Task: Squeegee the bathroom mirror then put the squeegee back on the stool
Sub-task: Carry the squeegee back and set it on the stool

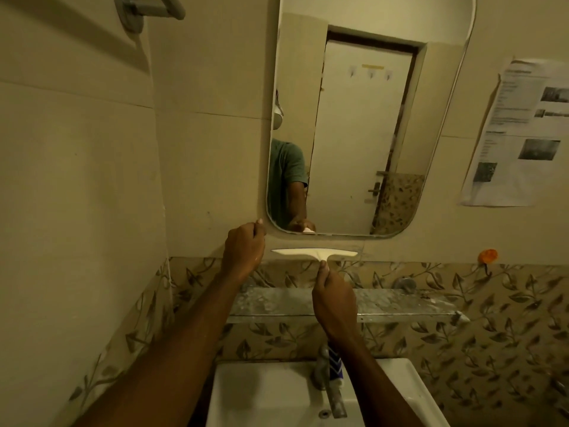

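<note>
- The squeegee [314,253] is being held by the right hand [334,303], with the fingers wrapped closed around its short handle and the thumb lying up along the stem toward the blade.
- The pale blade is being kept level against the wall, just below the bottom edge of the mirror [363,118] and nearer to its lower left corner than to its right one.
- The left hand [244,251] is being held in a loose fist beside the lower left corner of the mirror, fingers curled together; something small seems to be pinched at the thumb tip, though it cannot be told what.
- The left end of the blade is being held just beside the left hand's knuckles, apparently without touching.
- A part of the person, in a green shirt, and a white door are being reflected in the mirror.
- A glass shelf [400,306] is being crossed by the right hand, below the squeegee and against the leaf-patterned tiles.
- The front edge of the sink [261,396] is being cut off by the frame, with a tap [334,396] at its back edge, between the two forearms.
- A printed sheet [520,134] is being shown stuck to the wall, right of the mirror's right edge.
</note>
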Demonstrator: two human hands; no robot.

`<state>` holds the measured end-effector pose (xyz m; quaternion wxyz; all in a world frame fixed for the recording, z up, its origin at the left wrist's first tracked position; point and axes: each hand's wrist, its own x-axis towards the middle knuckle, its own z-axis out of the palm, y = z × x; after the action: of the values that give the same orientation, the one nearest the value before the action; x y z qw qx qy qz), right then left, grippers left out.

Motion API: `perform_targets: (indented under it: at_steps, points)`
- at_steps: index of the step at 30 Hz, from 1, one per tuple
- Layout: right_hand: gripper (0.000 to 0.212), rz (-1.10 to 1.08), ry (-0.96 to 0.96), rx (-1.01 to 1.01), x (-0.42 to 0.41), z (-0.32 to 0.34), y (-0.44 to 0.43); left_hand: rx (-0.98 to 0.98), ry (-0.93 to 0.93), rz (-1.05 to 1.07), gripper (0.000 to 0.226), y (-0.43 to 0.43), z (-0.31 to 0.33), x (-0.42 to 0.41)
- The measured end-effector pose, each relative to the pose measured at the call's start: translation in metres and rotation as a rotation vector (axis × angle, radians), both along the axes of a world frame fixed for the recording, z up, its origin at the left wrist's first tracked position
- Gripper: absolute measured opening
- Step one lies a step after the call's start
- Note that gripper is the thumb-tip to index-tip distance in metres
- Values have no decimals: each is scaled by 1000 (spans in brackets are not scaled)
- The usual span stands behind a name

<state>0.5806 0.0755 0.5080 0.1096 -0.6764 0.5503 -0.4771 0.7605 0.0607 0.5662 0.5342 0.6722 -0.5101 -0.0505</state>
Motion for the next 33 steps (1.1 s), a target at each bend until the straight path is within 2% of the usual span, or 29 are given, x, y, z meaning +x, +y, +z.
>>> perform_targets:
  at_steps: [9, 17, 21, 33]
  points:
    - [51, -40, -94, 31, -69, -17, 10, -77, -184, -59, 27, 20, -36, -57]
    - [45, -66, -118, 47, -154, -44, 22, -101, -365, -110, 33, 33, -72, -146]
    - [48, -54, -124, 52, -212, -57, 31, -108, -393, -127, 41, 48, -89, -207]
    - [50, 21, -160, 228, -448, -120, 82, 40, -378, -94, 41, 118, -174, -456]
